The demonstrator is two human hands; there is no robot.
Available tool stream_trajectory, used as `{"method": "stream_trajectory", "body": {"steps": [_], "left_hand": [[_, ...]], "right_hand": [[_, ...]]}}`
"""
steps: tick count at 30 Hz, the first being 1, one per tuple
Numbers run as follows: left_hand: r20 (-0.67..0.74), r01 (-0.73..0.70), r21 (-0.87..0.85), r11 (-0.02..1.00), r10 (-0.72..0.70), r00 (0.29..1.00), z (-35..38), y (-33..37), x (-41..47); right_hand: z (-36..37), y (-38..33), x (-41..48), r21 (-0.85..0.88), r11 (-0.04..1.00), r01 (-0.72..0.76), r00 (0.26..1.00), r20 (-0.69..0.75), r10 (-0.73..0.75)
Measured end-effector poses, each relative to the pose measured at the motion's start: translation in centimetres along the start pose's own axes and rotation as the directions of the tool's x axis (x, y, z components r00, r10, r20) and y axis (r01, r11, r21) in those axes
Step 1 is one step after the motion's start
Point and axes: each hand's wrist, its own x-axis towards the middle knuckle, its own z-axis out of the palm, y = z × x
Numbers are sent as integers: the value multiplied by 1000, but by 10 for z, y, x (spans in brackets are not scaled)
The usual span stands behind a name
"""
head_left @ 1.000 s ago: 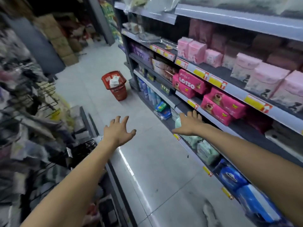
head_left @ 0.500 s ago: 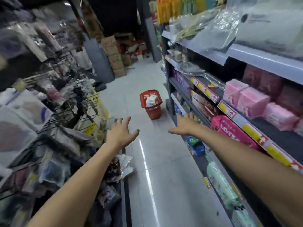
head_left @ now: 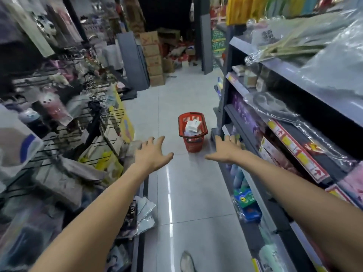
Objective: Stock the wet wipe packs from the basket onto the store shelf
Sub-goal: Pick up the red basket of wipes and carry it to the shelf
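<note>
Red plastic basket point(head_left: 193, 146) holds the white wet wipe packs point(head_left: 192, 125), likely light, soft and slick-wrapped, so best pinched across their flat sides; left hand point(head_left: 152, 154) and right hand point(head_left: 225, 150) hover short of the basket, fingers spread, empty.

Dim aisle, a bright overhead glare streak on the glossy floor point(head_left: 170, 193), motion blur and wide-angle bending at edges.

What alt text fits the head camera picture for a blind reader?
An open left hand and right hand reach toward a red basket of white packs on the aisle floor, shelves on the right.
</note>
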Motion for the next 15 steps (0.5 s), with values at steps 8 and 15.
{"method": "stream_trajectory", "body": {"steps": [8, 15], "left_hand": [[53, -6, 12, 1000, 5, 999, -13, -67, 183], [97, 2, 2, 1000, -2, 995, -7, -102, 315]], "right_hand": [[-35, -58, 178, -78, 996, -50, 998, 22, 52], [-47, -80, 307, -79, 995, -53, 998, -30, 51]]}}
